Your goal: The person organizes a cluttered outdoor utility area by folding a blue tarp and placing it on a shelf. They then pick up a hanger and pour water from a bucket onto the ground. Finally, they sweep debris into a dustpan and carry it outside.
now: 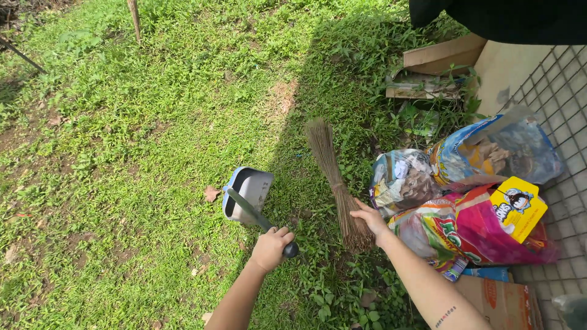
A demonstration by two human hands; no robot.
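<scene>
While sunlit grass fills the left, left hand is fisted round the dark handle of a grey plastic dustpan, scoop resting on grass. Right hand grips a stiff twig broom, bristles fanned far. Crinkly stuffed plastic bags sit right, against tiled paving.

dustpan left of broom, bags right, on grass
</scene>
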